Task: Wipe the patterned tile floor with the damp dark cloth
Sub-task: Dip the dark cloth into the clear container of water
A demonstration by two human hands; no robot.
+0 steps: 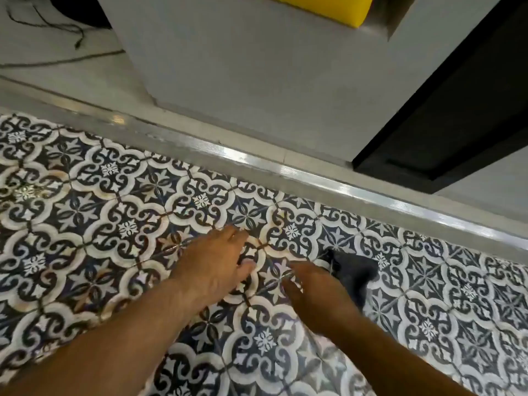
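My right hand (pixel 311 290) low over patterned tile floor (pixel 114 224), fingers curled onto near end of dark cloth (pixel 355 277); grip blurred, cannot tell if closed on it. My left hand (pixel 220 262) spread flat, palm down on tiles, holding nothing. Cloth bunched near floor's far edge, just short of grey threshold strip (pixel 257 164). Risks: bunched cloth wipes narrow streak; loose grip lets cloth slip; damp tiles may let bracing left hand slide. No containers seen
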